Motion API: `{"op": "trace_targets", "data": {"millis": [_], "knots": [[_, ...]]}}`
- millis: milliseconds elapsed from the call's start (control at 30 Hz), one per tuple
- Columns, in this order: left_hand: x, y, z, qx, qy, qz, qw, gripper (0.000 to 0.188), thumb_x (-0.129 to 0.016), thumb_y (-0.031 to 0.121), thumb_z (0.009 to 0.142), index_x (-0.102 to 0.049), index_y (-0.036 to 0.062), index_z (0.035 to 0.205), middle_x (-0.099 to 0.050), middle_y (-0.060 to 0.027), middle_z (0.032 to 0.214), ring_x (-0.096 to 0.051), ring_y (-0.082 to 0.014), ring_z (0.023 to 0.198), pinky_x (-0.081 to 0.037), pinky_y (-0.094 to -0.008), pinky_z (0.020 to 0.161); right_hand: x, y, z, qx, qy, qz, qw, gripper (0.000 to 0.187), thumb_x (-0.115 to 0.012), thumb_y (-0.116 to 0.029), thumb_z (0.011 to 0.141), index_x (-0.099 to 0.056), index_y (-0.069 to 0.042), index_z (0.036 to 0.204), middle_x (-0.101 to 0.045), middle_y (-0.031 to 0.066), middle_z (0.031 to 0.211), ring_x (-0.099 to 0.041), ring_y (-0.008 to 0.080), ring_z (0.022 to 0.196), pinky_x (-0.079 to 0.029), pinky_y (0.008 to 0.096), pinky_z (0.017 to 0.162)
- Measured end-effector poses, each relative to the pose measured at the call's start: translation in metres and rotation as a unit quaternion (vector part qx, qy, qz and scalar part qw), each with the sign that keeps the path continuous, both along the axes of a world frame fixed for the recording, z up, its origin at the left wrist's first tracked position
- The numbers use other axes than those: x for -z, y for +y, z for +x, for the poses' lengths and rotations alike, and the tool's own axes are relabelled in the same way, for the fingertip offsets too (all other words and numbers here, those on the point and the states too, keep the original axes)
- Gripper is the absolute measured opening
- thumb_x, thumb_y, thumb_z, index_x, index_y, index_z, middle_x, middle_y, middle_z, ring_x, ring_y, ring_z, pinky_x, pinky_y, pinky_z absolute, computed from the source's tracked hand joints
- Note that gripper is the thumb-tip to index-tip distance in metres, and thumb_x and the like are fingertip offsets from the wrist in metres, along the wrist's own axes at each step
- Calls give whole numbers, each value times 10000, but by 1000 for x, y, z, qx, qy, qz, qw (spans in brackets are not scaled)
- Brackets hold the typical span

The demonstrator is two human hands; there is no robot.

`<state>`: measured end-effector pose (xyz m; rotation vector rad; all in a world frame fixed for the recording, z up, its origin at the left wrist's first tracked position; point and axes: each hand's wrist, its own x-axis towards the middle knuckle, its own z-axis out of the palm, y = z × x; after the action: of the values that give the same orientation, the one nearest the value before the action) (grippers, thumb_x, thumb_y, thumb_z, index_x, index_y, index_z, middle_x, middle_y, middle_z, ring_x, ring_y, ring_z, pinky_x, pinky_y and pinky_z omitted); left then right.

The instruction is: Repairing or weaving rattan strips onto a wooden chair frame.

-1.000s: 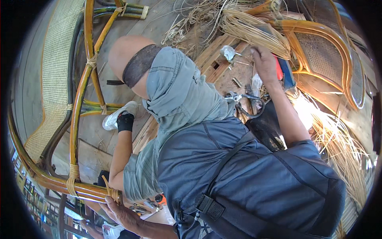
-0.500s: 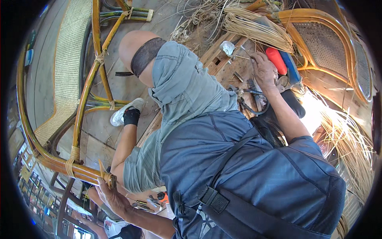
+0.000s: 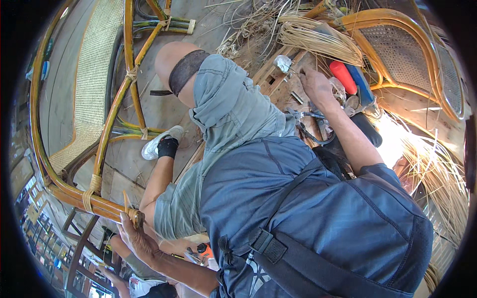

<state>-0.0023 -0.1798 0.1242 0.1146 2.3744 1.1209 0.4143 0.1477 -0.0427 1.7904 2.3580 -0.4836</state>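
Note:
At the lower left, my left hand (image 3: pixel 139 244) holds the end of a bent rattan chair frame (image 3: pixel 105 207), thumb up along its side. A pale cane strip (image 3: pixel 126 198) sticks up from the binding at that end. The chair, lying tilted, has a woven cane panel (image 3: pixel 97 74) and several wrapped joints. At the upper right, my right hand (image 3: pixel 318 88) is closed with its fingertips around a thin stick (image 3: pixel 294 72). Its far end reaches a small white, crumpled-looking container (image 3: pixel 282 63); whether it touches what is inside, I cannot tell.
Beside my right hand lie a red rounded object (image 3: pixel 343 77), a blue one (image 3: pixel 361 85) and loose tools. Cane coils (image 3: pixel 320 39) and another rattan chair (image 3: pixel 397 54) stand beyond. More loose cane strands (image 3: pixel 427 164) spread at the right. Another person (image 3: pixel 141 283) sits at the lower left.
My right hand has moved left, bringing the stick to the white container. My left hand stays at the frame's end. The chair appears slightly farther right in view.

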Motion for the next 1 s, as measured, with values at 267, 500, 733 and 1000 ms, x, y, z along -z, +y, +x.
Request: {"op": "trace_targets", "data": {"millis": [267,500,733,1000], "knots": [[0,21,18,-62,-41,79,994,354,-616,337,821,-541,30,979,-554,-39,840,-533,-118,741,-428,-260,684,45,26,-7,-14,44,23,999,204,-481,-192,817,-584,-18,833,-592,228,828,-572,394,788,-445,474,690],[-5,20,16,-65,-34,75,994,343,-612,336,823,-547,28,961,-556,-36,815,-535,-110,723,-427,-235,649,43,25,14,20,115,38,992,235,-490,-224,840,-603,-23,886,-587,215,851,-557,374,822,-432,439,723],[3,4,10,-63,-43,89,993,273,-598,291,840,-574,39,943,-572,-28,830,-543,-114,723,-448,-249,656,29,22,42,23,254,-27,966,239,-510,-122,825,-595,-40,1032,-614,150,862,-578,273,813,-452,352,728],[-5,23,19,-54,-25,90,994,384,-622,282,804,-510,-35,988,-544,-49,836,-511,-101,720,-410,-243,682,-122,-67,-149,-131,445,-280,841,155,-504,-150,878,-582,-46,962,-545,27,747,-493,86,643,-430,231,603]]}}
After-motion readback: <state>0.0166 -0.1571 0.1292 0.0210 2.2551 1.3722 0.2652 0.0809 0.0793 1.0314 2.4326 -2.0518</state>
